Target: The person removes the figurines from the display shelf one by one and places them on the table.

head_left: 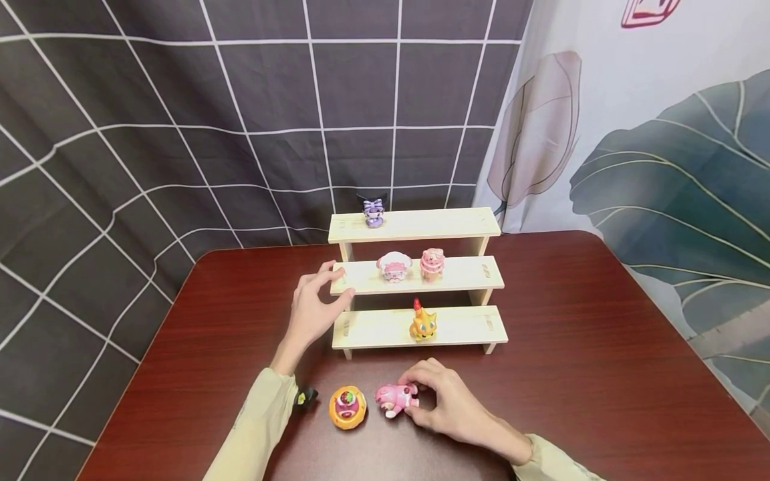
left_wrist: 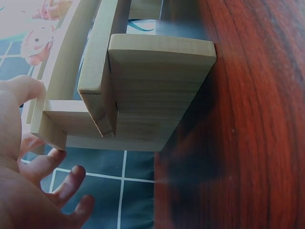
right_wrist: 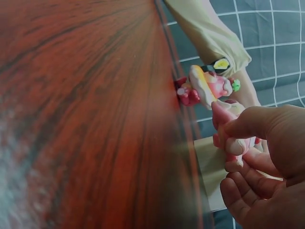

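My right hand [head_left: 448, 404] pinches a small pink figurine [head_left: 392, 398] between thumb and fingers. It lies on its side in the head view, low over the front of the table. At the left end of a three-step wooden display shelf [head_left: 463, 274], my left hand [head_left: 313, 307] grips the middle board between thumb and index finger. The other fingers spread behind the board's end in the left wrist view. Left of the pink figurine is an orange-rimmed toy figurine [head_left: 347, 415] with a red-and-green top. A black toy with a yellow spot [head_left: 305, 399] is partly hidden by my left sleeve.
A purple-and-black figurine [head_left: 373, 214] stands on the top step. The middle step bears a white-and-pink figurine [head_left: 394, 267] and a pink one [head_left: 432, 264]. An orange cat-like figurine [head_left: 424, 325] sits on the bottom step. Behind the reddish-brown table [head_left: 571, 374] hang curtains [head_left: 355, 87].
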